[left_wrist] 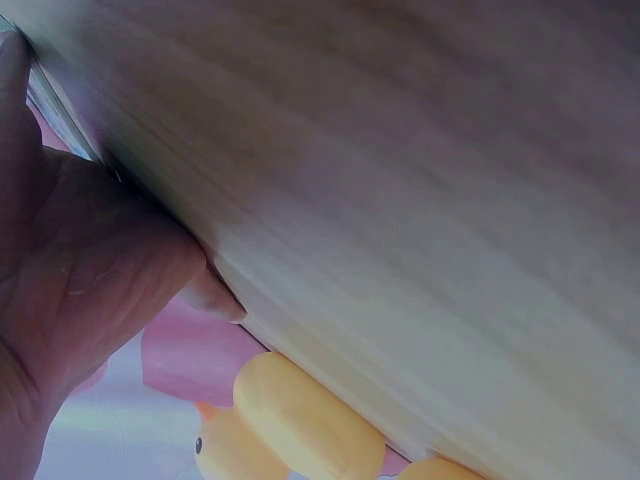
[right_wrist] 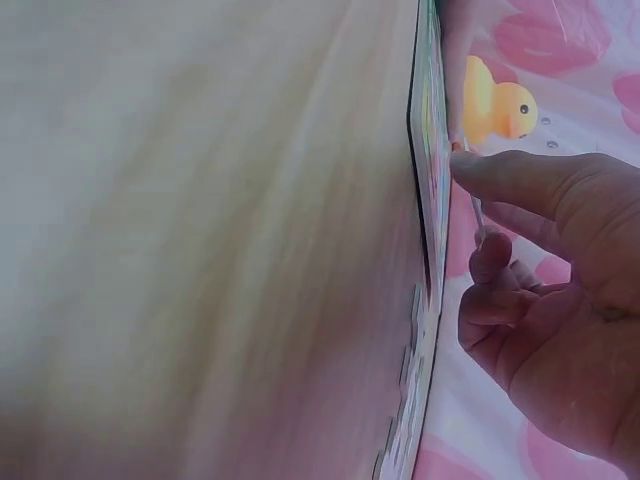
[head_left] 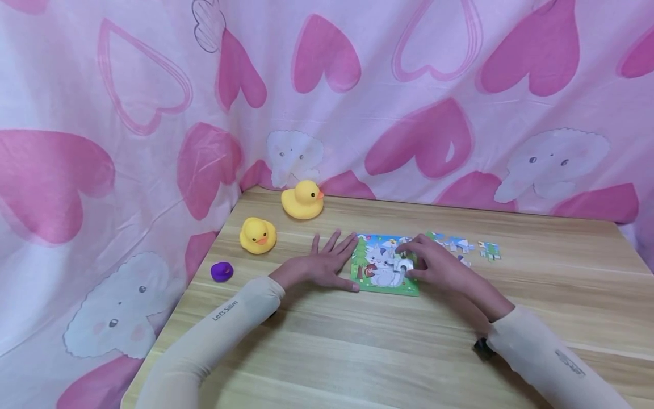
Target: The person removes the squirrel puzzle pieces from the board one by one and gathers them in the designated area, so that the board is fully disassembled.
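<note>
left sleeve (head_left: pixel 219 335) | print: "Let's Slim" | right sleeve (head_left: pixel 557 363) | print unreadable

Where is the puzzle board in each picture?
Head view: the puzzle board lies mid-table, between the left hand and the right hand.
Left wrist view: only its edge shows, at the upper left above the hand.
Right wrist view: seen edge-on as a thin strip running down the picture, left of the fingers.
Shared landmark: a yellow duck shows in every view.
</note>
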`<state>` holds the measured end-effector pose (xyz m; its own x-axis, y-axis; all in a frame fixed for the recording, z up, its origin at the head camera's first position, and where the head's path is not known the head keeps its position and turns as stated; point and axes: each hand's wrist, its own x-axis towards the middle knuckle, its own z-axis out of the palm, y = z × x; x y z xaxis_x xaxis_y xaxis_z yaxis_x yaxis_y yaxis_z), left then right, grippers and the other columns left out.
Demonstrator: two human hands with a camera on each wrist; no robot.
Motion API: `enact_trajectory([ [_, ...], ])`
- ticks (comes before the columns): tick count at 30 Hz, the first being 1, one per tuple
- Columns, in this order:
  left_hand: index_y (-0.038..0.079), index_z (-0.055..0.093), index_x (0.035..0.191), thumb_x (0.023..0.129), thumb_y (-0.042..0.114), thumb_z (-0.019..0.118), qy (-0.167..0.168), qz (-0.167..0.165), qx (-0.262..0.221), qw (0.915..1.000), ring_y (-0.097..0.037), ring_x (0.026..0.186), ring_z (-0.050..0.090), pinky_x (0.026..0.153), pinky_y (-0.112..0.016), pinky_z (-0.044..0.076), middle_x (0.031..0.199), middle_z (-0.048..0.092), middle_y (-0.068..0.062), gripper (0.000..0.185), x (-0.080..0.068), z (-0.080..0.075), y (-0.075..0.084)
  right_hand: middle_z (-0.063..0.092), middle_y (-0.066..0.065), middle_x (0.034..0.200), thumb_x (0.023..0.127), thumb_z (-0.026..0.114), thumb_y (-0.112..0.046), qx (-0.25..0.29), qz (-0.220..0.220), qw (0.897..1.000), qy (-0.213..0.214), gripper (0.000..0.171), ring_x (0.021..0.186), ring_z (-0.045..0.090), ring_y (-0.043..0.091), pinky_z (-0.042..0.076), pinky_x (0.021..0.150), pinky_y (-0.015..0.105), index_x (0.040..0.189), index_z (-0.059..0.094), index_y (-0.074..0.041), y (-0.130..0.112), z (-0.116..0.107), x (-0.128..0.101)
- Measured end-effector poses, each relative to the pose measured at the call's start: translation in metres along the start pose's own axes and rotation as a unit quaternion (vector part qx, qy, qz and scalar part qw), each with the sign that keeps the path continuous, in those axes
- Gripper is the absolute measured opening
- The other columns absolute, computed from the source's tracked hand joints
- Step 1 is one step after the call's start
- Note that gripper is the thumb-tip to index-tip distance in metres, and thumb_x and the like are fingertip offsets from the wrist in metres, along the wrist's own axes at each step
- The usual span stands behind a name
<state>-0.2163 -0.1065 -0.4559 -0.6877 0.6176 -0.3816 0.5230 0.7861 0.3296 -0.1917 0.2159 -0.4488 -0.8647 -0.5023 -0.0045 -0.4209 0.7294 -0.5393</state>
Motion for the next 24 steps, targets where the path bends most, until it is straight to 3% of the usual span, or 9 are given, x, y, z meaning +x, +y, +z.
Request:
enact_trajectory([
  [12, 0.024, -0.013, 0.170, 0.089, 0.085, 0.054, 0.001, 0.000, 0.009, 1.0000, -0.033, 0.165, -0.024, 0.124, -0.073, -0.018, 0.179, -0.020, 0.006, 0.121, 0.000, 0.000, 0.000, 0.058, 0.008, 0.117, 0.089, 0.085, -0.009, -0.009, 0.006, 0.999, 0.049, 0.053, 0.081, 0.052, 0.014, 0.048, 0.067, 0.021, 0.138, 0.068, -0.018, 0.021, -0.022, -0.051],
  [24, 0.026, -0.014, 0.170, 0.089, 0.086, 0.054, -0.002, -0.002, 0.004, 1.0000, -0.032, 0.165, -0.026, 0.124, -0.073, -0.019, 0.179, -0.021, 0.007, 0.122, 0.000, 0.000, 0.000, 0.058, 0.010, 0.113, 0.082, 0.084, 0.008, -0.014, -0.002, 0.993, 0.118, 0.055, 0.076, 0.047, 0.004, 0.046, 0.061, 0.020, 0.131, 0.069, -0.010, 0.075, -0.040, -0.101],
])
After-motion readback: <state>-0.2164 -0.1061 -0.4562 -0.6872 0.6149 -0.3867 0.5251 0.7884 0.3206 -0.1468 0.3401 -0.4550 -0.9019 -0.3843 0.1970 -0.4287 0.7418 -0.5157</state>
